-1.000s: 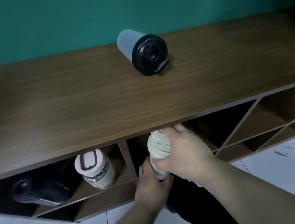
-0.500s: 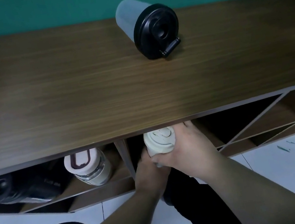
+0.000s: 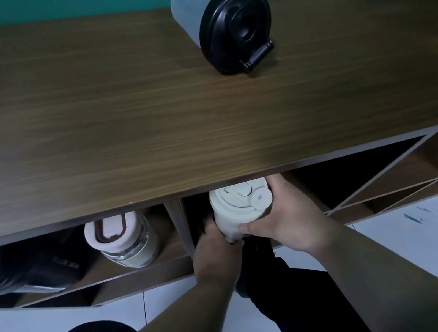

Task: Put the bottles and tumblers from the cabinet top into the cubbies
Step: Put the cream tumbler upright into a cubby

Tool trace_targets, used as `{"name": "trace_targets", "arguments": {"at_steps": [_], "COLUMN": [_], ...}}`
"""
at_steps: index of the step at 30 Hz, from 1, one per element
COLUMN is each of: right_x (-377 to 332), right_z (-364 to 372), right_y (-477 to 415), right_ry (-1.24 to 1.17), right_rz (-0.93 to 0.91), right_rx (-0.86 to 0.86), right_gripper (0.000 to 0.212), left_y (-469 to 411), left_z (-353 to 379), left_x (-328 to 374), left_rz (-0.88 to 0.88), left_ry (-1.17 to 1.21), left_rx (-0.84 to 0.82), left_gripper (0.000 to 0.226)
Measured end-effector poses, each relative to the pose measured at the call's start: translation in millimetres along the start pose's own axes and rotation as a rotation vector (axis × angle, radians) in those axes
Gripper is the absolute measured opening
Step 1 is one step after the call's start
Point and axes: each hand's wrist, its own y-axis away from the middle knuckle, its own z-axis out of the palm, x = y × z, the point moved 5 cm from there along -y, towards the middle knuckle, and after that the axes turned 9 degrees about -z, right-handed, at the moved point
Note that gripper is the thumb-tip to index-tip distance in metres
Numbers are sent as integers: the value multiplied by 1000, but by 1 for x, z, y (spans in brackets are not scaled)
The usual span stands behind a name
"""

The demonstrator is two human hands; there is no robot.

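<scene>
A cream tumbler with a flip lid sits at the mouth of the middle cubby, just under the cabinet top's front edge. My right hand wraps its right side and my left hand holds its base from below. A frosted tumbler with a black lid lies on its side on the wooden cabinet top, far back. In the left cubby stands a glass bottle with a pink lid. A black bottle lies further left.
Diagonal-slatted cubbies open to the right of the middle one. A vertical divider separates the middle cubby from the left one. Green wall runs behind the cabinet. My dark-clothed legs and the pale floor lie below.
Both hands carried the cream tumbler up and deeper toward the middle cubby, and its lid now faces me. The camera has moved closer to the cabinet.
</scene>
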Motion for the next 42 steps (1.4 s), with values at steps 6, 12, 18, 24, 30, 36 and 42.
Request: {"name": "trace_targets", "arguments": {"at_steps": [6,12,18,24,30,36,42], "right_x": [-3,2,4,4,6,7,17], "right_z": [2,6,16,23,24,24,21], "right_y": [-1,0,7,7,8,10,14], "right_ry": [-13,-3,19,13,13,-5,15], "right_rz": [0,-8,41,56,71,71,82], "right_rx": [54,177,296,361,370,352,266], "right_gripper": [72,87,81,84,92,96,114], "left_y": [-4,-6,-9,-12,-13,-14,-6], "left_z": [1,0,-1,-3,-4,-4,-10], "left_x": [1,3,2,3,2,1,-2], "left_rz": [6,9,31,63,80,81,113], "left_ry": [-18,-42,-88,-147,-123,-107,-43], "left_rx": [31,9,-13,-14,-14,-36,-87], "left_gripper": [54,57,60,55,58,62,84]}}
